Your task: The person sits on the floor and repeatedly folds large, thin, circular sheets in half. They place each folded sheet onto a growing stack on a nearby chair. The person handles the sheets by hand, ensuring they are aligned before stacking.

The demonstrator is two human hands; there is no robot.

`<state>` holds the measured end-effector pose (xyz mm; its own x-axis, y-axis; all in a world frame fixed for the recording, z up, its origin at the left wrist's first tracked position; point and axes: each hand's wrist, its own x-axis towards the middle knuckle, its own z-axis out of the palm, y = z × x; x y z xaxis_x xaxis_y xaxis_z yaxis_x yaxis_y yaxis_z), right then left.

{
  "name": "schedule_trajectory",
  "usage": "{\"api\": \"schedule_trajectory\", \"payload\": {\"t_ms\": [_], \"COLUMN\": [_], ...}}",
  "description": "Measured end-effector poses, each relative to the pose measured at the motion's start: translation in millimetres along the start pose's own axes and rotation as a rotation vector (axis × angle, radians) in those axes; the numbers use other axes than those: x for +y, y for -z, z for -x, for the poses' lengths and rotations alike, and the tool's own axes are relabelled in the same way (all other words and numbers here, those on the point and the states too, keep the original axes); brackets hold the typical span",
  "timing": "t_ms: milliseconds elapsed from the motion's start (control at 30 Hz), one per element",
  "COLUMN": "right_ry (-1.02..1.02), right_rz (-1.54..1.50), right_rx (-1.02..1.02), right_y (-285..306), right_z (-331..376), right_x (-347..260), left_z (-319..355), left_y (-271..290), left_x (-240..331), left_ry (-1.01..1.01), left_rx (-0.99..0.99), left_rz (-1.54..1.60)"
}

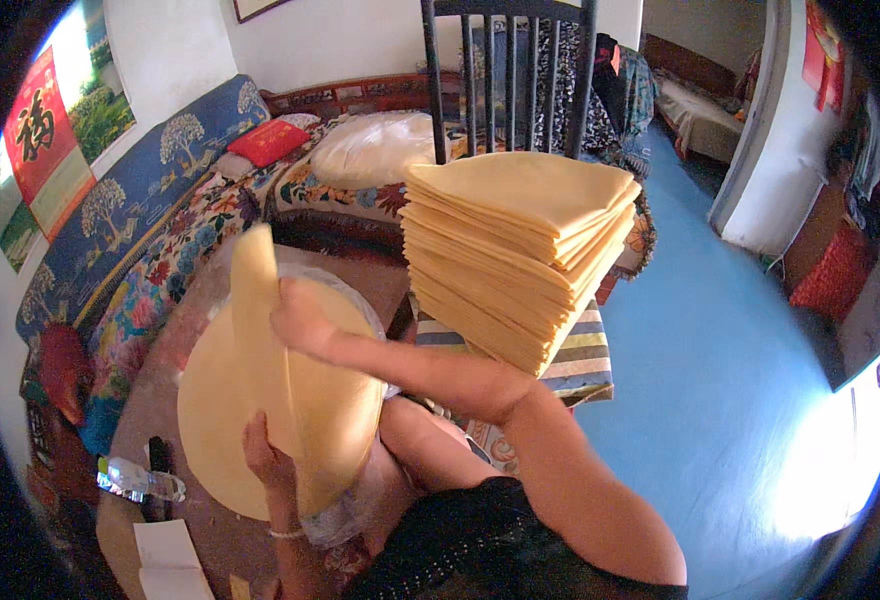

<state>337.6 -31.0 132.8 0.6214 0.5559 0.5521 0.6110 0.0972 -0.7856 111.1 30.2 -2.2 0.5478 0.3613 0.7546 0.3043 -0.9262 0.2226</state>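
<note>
Large round yellow pancake sheet (pixel 250 400), thin, pale golden and matt, left of centre in the frame; its upper part is lifted and folded over, so a tall curved flap rises to a rounded tip toward the upper left, while the lower part stays a broad disc. The long axis runs from the lower centre-left up to that tip, nearly upright with a slight lean. Right hand (pixel 300 318), arm crossing from the lower right, lies flat with fingers spread against the lifted flap near mid-height, pressing it rather than closing round it. Left hand (pixel 260 455), wrist with a thin bracelet, grips the lower edge of the sheet, fingers curled on the near side. Under the sheet, clear plastic wrap (pixel 332 520) shows at the lower rim and upper right edge, resting on a brown low table (pixel 160 400). Right of centre: tall stack of folded yellow sheets (pixel 520 255), wedge-shaped, many layers, points facing right, set on a striped cloth (pixel 580 360) over the seat of a dark slat-back chair (pixel 510 70). Lower left: clear plastic bottle (pixel 140 482) lying on its side, a dark slim object just beside it, and white paper (pixel 170 565) at the bottom edge. Upper left: floral-covered sofa (pixel 150 260) with red cushion (pixel 268 142) and white bundle (pixel 375 148); red wall hanging (pixel 38 125). Right: blue floor (pixel 720 360).
</note>
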Motion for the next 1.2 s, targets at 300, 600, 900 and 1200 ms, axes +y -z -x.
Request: {"api": "schedule_trajectory", "payload": {"t_ms": [300, 600, 900, 1200], "right_ry": [-0.057, -0.261, -0.492, -0.281], "right_rz": [-0.305, 0.058, -0.110, 0.937], "right_rx": [0.266, 0.512, 0.597, 0.679], "right_y": [286.5, 449.1, 434.1, 426.0], "right_z": [-63.8, -3.6, 14.8, 26.3], "right_x": [-76.9, 77.7, 58.8, 39.5], "left_z": [-277.2, -319.2, -298.9, -290.3], "left_y": [-1.2, -114.9, -133.0, -114.2], "left_x": [156.6, 293.4, 281.8, 286.7], "left_ry": [-0.489, -0.671, -0.670, -0.738], "left_rx": [0.169, -0.302, -0.277, -0.313], "left_rz": [0.156, 0.362, 0.419, 0.520]}}
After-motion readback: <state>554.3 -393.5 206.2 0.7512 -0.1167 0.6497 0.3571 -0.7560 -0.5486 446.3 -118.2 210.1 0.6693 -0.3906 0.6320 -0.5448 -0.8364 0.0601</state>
